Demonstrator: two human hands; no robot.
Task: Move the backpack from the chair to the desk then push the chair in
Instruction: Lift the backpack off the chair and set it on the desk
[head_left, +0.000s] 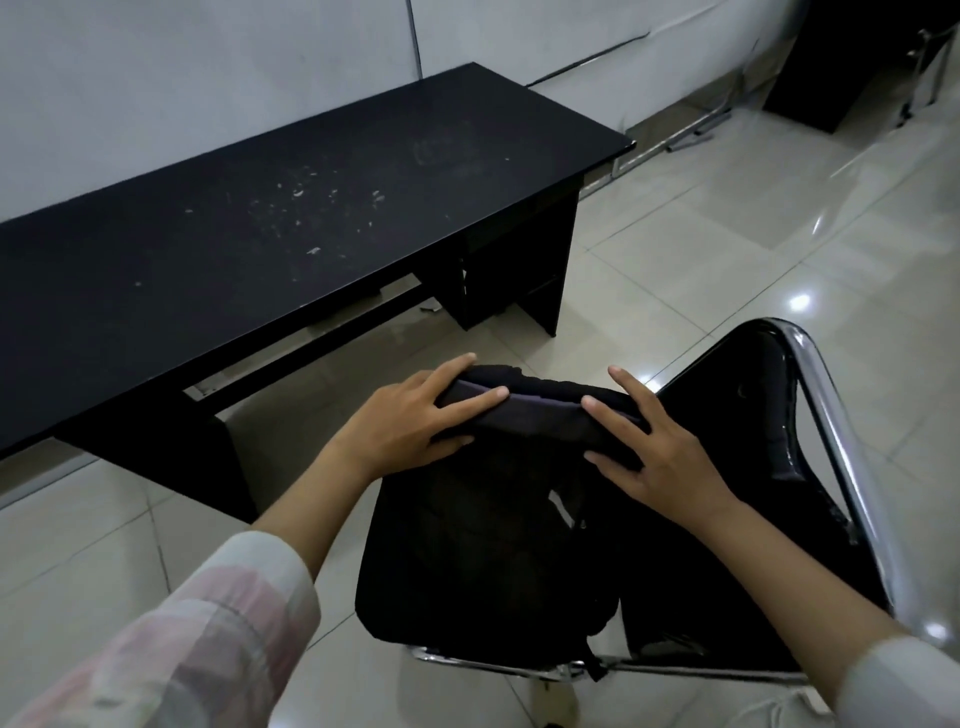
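Both hands — left hand (410, 415), right hand (660, 457) — clasp the backpack (483, 545) top at centre frame, ready to lift it off the chair (810, 415) toward the desk (291, 218), upper left.

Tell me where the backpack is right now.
In the head view, the black backpack sits on the chair at lower centre, right of the black desk, with the left hand and right hand on its top edge.

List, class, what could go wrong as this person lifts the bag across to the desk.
1. Both hands, left hand and right hand, grasp only the backpack top, so it may sag or slip.
2. A dangling strap might snag the chair frame.
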